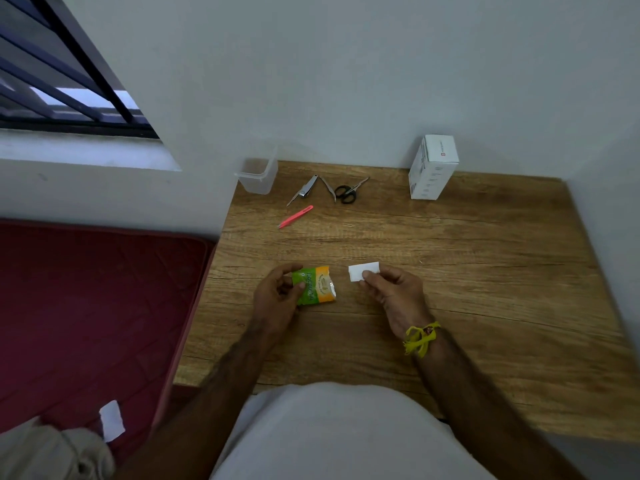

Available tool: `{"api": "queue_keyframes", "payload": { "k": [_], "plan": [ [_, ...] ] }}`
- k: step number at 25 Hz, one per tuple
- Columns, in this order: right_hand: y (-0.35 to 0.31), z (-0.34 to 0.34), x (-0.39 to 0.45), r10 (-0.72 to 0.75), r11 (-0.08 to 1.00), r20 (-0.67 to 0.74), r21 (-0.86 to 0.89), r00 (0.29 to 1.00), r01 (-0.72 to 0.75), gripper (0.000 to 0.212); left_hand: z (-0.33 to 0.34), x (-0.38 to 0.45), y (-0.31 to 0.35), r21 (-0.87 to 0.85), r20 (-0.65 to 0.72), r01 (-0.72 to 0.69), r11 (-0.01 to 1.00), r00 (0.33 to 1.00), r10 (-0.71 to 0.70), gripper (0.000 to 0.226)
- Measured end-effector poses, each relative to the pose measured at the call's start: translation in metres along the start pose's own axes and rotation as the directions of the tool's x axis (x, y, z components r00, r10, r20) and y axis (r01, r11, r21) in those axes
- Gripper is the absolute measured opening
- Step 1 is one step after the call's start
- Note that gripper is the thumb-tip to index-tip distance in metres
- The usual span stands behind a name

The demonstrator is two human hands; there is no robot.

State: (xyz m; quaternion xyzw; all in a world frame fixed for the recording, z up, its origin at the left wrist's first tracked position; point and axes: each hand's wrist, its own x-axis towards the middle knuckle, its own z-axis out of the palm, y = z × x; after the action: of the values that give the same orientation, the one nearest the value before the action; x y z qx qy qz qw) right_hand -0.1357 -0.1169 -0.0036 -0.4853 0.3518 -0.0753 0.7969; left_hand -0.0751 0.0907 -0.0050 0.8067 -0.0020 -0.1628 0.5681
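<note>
My left hand (277, 296) grips a small green and orange packet (317, 285) by its left side, just above the wooden table (450, 271). Its right end shows silver foil and looks torn open. My right hand (391, 289) pinches a small white rectangular piece (360, 271) between thumb and fingers, a short way right of the packet. A yellow thread band (420, 336) is tied round my right wrist.
Along the back of the table lie a nail clipper (304, 190), small black-handled scissors (348, 192) and pink tweezers (296, 216). A clear plastic container (258, 174) stands at the back left corner, a white box (433, 168) at the back right. A red mattress (86, 306) lies left.
</note>
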Motion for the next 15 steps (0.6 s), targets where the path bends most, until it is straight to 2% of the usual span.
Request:
{"api": "queue_keyframes", "payload": {
  "k": [4,8,10,15],
  "plan": [
    [0.004,0.007,0.012,-0.101,0.969,-0.001,-0.227,0.995,0.098,0.005,-0.005,0.005,-0.001,0.055,-0.068,-0.016,0.998,0.998,0.020,0.034],
    [0.007,0.027,0.035,-0.325,0.789,0.083,-0.525,0.942,0.319,0.018,-0.004,0.008,-0.007,0.162,-0.081,-0.024,0.986,0.996,0.038,0.037],
    [0.004,0.040,0.047,-0.420,0.694,0.116,-0.598,0.900,0.401,0.019,-0.002,0.010,-0.006,0.194,-0.085,-0.024,0.981,0.995,0.041,0.039],
    [0.008,0.036,0.071,-0.572,0.561,0.111,-0.670,0.813,0.486,0.015,-0.002,0.011,-0.012,0.384,-0.096,-0.102,0.918,0.984,0.149,0.047]
  ]
}}
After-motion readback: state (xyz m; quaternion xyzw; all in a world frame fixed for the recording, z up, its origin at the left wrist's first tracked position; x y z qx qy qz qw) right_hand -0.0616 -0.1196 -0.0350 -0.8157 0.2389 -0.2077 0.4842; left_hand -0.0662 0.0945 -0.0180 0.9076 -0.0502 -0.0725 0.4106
